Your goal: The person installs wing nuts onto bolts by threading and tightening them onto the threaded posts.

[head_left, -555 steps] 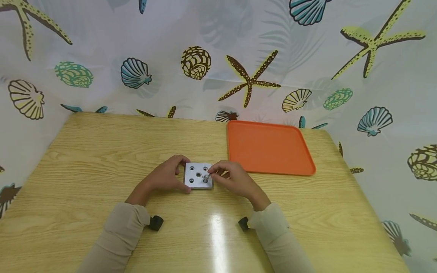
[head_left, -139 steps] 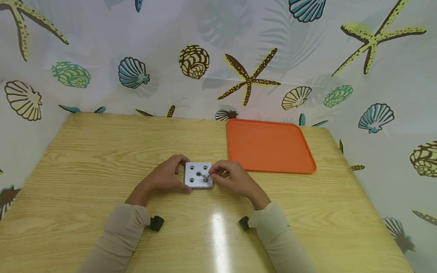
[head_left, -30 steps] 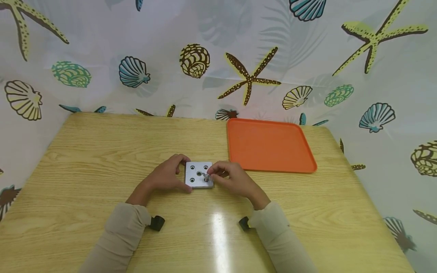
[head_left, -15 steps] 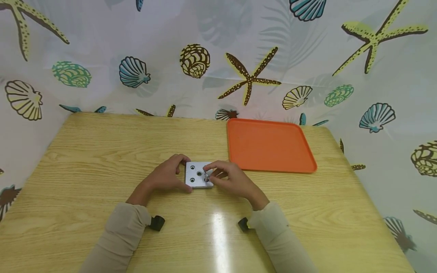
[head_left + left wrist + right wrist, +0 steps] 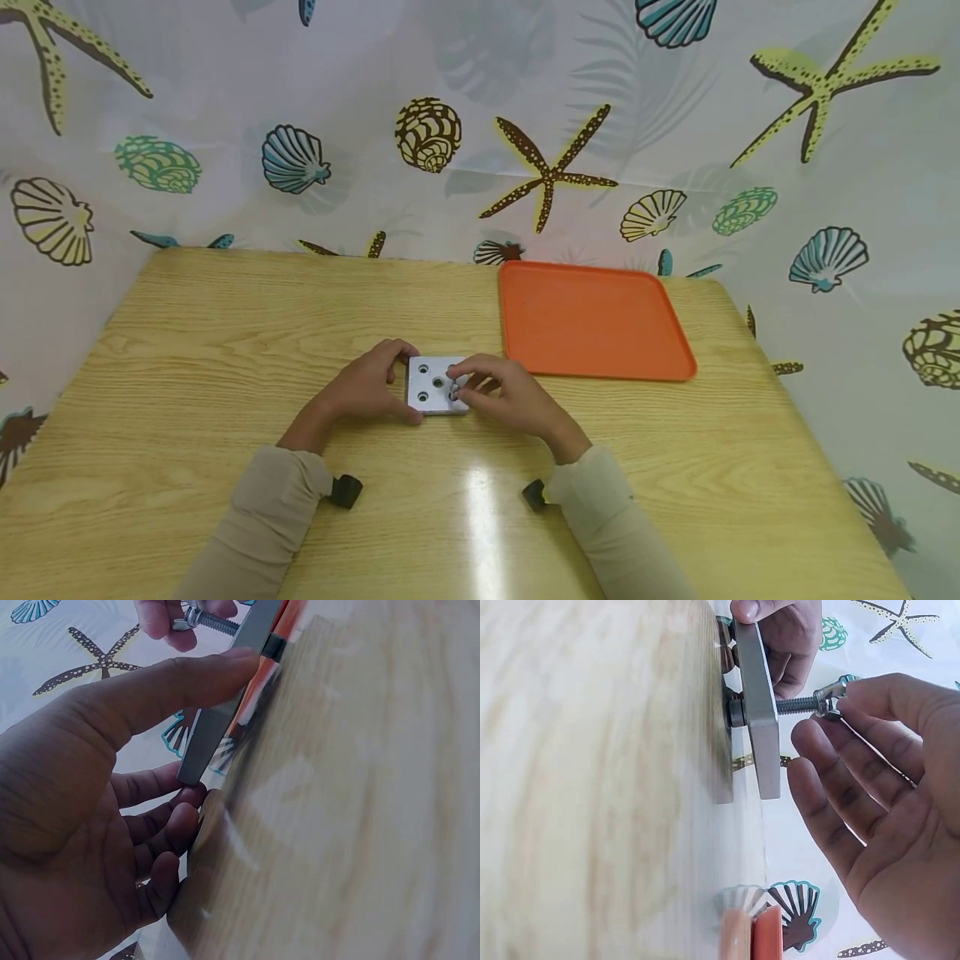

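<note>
A square silver metal plate [image 5: 437,395] with several holes lies flat near the table's middle. My left hand [image 5: 363,387] grips its left side, thumb at the near edge and index finger by the far corner. A wing bolt [image 5: 795,706] stands upright in the plate's near right hole, with part of its thread showing above the surface. My right hand [image 5: 513,402] holds the bolt's winged head between thumb and fingers, which partly cover it in the head view. Short dark feet [image 5: 737,714] show under the plate in the right wrist view.
An orange tray [image 5: 592,321] lies at the back right of the wooden table [image 5: 300,308], beyond my right hand. Behind the table hangs a curtain [image 5: 360,167] printed with shells and starfish.
Over the last second my right index finger has shifted left across the bolt's head and the wings have turned. The left hand and plate stay in place; the bolt remains in the same hole throughout.
</note>
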